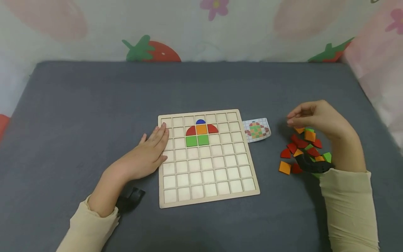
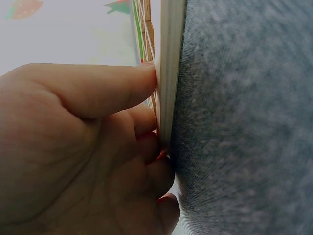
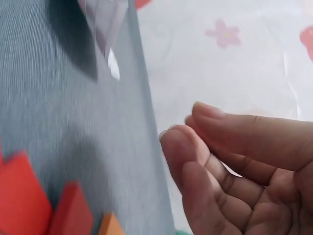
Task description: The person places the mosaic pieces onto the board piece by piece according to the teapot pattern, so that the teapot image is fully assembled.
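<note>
and here's the broad dark-grey tabletop (image 1: 78, 105), with pale printed fabric (image 1: 245, 38) rising behind it at twelve o'clock! a green-leaved red strawberry (image 1: 154, 50) peeks up at eleven, a second strawberry (image 1: 329, 52) at two, a pink flower (image 1: 216, 4) high at twelve, another flower (image 1: 397, 21) farther out at two, a red patch (image 1: 4, 125) at nine!
</note>
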Available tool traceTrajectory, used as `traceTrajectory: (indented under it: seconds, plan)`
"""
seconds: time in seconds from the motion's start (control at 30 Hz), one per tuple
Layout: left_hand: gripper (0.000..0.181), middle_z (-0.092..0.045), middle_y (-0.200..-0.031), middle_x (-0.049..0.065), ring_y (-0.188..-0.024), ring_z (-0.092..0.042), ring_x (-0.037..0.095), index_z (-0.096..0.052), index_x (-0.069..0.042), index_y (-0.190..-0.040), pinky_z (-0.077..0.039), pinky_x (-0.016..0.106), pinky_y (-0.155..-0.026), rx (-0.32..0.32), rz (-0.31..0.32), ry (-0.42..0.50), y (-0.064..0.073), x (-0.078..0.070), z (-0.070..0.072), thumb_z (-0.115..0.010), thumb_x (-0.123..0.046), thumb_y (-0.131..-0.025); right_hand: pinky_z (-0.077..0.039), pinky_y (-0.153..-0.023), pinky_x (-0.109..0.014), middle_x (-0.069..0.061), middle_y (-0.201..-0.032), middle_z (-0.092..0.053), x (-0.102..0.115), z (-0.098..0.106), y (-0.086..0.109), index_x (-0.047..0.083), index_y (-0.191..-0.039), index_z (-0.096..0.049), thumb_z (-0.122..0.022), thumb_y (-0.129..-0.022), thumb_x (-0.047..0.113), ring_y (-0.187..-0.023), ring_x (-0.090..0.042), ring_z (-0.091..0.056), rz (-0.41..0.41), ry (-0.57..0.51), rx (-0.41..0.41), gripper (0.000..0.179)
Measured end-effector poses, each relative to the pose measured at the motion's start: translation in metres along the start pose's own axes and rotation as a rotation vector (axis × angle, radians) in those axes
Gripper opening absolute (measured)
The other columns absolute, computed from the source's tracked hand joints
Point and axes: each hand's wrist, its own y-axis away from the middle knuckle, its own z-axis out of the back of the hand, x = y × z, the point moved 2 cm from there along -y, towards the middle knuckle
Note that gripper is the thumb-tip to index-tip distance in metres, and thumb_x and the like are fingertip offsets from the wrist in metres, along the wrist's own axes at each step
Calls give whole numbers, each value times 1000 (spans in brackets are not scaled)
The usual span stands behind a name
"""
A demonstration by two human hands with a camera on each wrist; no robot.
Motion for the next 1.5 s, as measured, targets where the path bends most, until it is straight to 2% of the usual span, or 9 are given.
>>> traceTrajectory:
  seconds: [0.17,0.37,0.5,0.63,0.8,1.1,1.33,1.5]
  plan:
    - [67,6,-155,22,-142,3,37,-6,8,-148,-5,60,-108,-2,-3,4,1,1,-1,-45,-17,-99,-51,-72,-27,-1,-85,-69,-15,8,4,-5,-108,-65,-69,-88,17,-77,-19,-65,-4,-8,-10,30]
    - [66,6,-155,22,-142,3,37,-6,8,-148,-5,60,-108,-5,-11,12,1,2,-1,-44,-17,-99,-49,-71,-21,7,-85,-69,-41,26,8,-5,-110,-65,-67,-89,19,-78,-10,-63,-51,67,-43,31]
    - [66,7,-155,22,-141,4,37,-6,8,-148,-5,60,-108,-7,-18,18,-1,2,-2,-44,-17,-99,-48,-71,-18,11,-87,-69,-60,33,10,-5,-111,-65,-66,-90,21,-80,-5,-63,-78,77,-40,34]
    - [66,7,-155,22,-141,3,38,-6,8,-148,-4,61,-108,-10,-20,22,-2,3,-2,-44,-17,-99,-45,-72,-15,13,-88,-68,-71,35,10,-4,-111,-66,-67,-90,23,-81,0,-61,-94,107,-24,34]
    - [67,7,-155,21,-142,4,37,-5,7,-148,-4,60,-108,-8,-16,24,-3,4,-3,-44,-18,-99,-45,-73,-17,10,-92,-68,-72,34,10,-3,-112,-66,-67,-90,24,-84,-1,-59,-90,123,11,35]
    - [67,8,-155,21,-141,4,38,-5,8,-148,-4,61,-108,-4,-22,21,-2,5,-3,-44,-18,-99,-46,-73,-20,-2,-93,-68,-66,28,7,-5,-110,-64,-66,-89,16,-79,-9,-62,-83,168,65,30]
    - [67,8,-155,22,-141,4,38,-5,8,-148,-3,61,-108,-2,-22,20,-2,5,-2,-44,-17,-99,-46,-72,-24,-2,-89,-66,-63,25,6,-3,-100,-65,-68,-88,17,-78,-11,-59,-79,183,51,23]
    - [67,9,-155,20,-142,5,36,-3,6,-148,-3,60,-108,6,-19,19,-1,5,-1,-43,-18,-100,-48,-69,-25,-2,-85,-67,-61,25,5,-3,-98,-64,-68,-88,20,-76,-12,-61,-64,148,4,26]
